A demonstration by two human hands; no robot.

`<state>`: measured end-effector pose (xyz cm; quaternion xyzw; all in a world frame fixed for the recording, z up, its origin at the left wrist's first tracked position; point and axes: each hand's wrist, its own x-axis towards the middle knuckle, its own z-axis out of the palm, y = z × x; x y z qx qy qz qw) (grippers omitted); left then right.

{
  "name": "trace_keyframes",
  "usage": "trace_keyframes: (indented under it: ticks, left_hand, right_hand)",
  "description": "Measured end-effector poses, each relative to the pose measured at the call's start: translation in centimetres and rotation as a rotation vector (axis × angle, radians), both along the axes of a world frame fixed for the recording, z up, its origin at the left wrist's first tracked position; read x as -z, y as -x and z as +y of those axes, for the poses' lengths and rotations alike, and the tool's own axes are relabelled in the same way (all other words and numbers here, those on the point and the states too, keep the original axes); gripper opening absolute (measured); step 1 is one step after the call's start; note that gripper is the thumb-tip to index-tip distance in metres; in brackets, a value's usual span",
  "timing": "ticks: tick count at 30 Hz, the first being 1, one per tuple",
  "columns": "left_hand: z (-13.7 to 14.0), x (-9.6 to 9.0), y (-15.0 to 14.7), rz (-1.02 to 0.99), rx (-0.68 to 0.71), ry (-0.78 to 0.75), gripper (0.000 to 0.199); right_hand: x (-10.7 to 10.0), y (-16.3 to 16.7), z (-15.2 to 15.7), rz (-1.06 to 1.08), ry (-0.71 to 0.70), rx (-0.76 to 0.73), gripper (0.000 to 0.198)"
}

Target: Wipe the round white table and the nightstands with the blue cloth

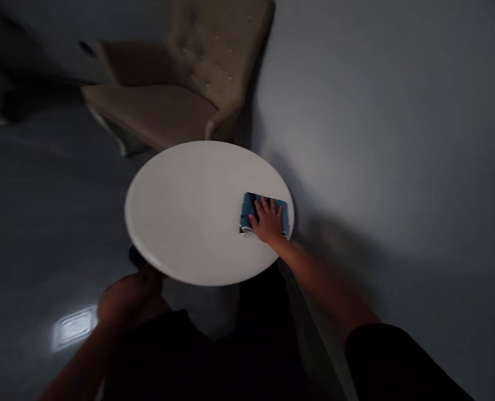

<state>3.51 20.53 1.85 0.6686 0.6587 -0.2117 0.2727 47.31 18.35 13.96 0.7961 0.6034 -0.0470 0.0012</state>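
My right hand (268, 221) lies flat with fingers spread on a folded blue and dark cloth (284, 214), whose layered pale edge shows at the front. The cloth rests near the right rim of a round white table (197, 211). At the table's near-left edge is my left hand (130, 295), dark and blurred. Its fingers reach to the rim and are partly hidden there, so I cannot tell how they are closed.
A beige armchair (159, 108) with a buttoned back stands just behind the table. A grey-white wall (389, 122) runs close along the right. Grey floor (55, 223) extends to the left, with a bright reflection on it.
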Motion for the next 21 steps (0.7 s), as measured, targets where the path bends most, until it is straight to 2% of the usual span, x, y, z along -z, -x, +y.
trace_keyframes:
  ticks: [2, 5, 8, 10, 12, 15, 21]
  left_hand:
    - [-0.5, -1.1, -0.1, -0.043, 0.024, -0.058, 0.067]
    - [-0.7, -1.3, 0.1, -0.101, 0.014, -0.119, 0.067]
    - [-0.9, -1.2, 0.0, -0.104, 0.021, -0.138, 0.067]
    - [-1.1, -1.4, -0.2, -0.094, 0.005, -0.121, 0.065]
    - [-1.1, -1.7, -0.5, -0.093, 0.010, -0.112, 0.062]
    - [-0.9, -1.8, -0.6, -0.084, 0.025, -0.119, 0.060]
    - [0.1, -1.2, -0.5, -0.082, -0.016, -0.083, 0.058]
  right_hand:
    - [0.4, 1.9, -2.6, 0.026, 0.001, -0.057, 0.077]
    - [1.5, 5.1, -5.4, 0.059, 0.017, -0.149, 0.079]
    - [2.4, 8.4, -6.7, 0.096, 0.027, -0.238, 0.081]
    - [2.6, 10.5, -6.5, 0.137, 0.031, -0.306, 0.081]
    - [2.6, 12.2, -5.1, 0.191, 0.024, -0.369, 0.081]
    - [2.4, 14.1, -1.5, 0.241, -0.005, -0.438, 0.080]
    - [2.4, 16.0, 10.0, 0.249, -0.042, -0.526, 0.076]
